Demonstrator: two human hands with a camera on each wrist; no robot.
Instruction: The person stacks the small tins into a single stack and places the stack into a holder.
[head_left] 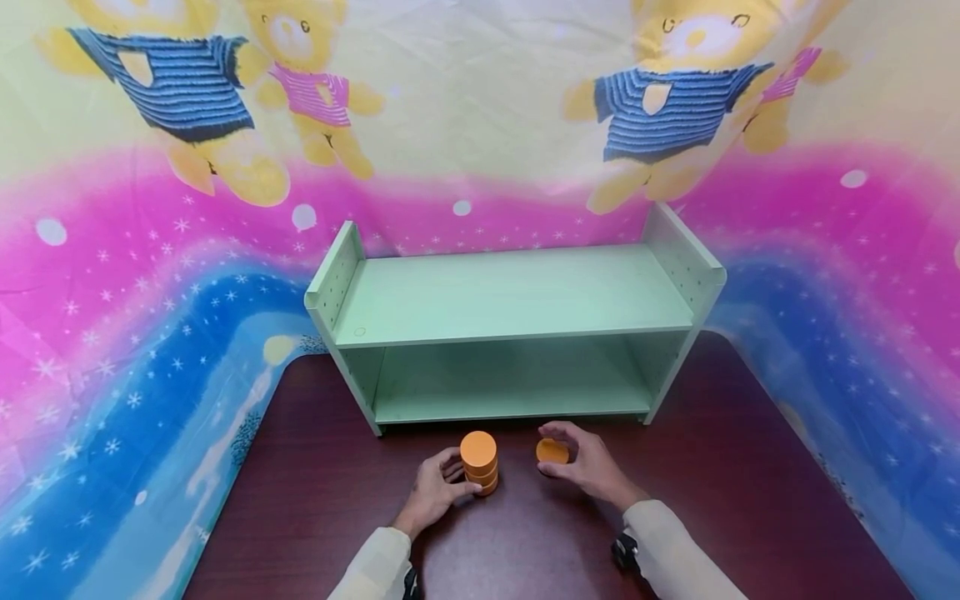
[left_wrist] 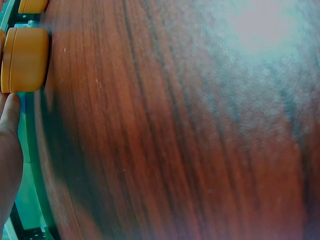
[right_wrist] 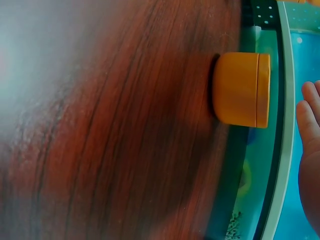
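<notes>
Stack of orange containers (head_left: 478, 454) in the left hand (head_left: 435, 493), single orange container (head_left: 552, 452) below a released right hand (head_left: 591, 465)

The stack stands on the dark red-brown table (head_left: 757, 500), just in front of the pale green shelf unit (head_left: 517, 292); the person's left hand grasps it from the side, the thumb laid against the near face and the other fingers reaching round behind; from the left wrist I see that thumb tip touching the lower container close to its lid seam; how many pieces make up the stack I cannot say for certain.

The single container stands upright on the table to the right of the stack, well apart from it, its lid on; the right hand curves loosely above it with thumb and fingers spread and grips nothing; the right wrist view shows a gap between that hand and the lid.

Both arms wear off-white sleeves (head_left: 682, 554); a black device (head_left: 624, 551) sits at the right wrist; the shelf unit has two levels and raised side panels dotted with small holes; behind it hangs a colourful printed cloth (head_left: 150, 350) of bears in striped tops, above bands of pink and blue with white snowflakes.
</notes>
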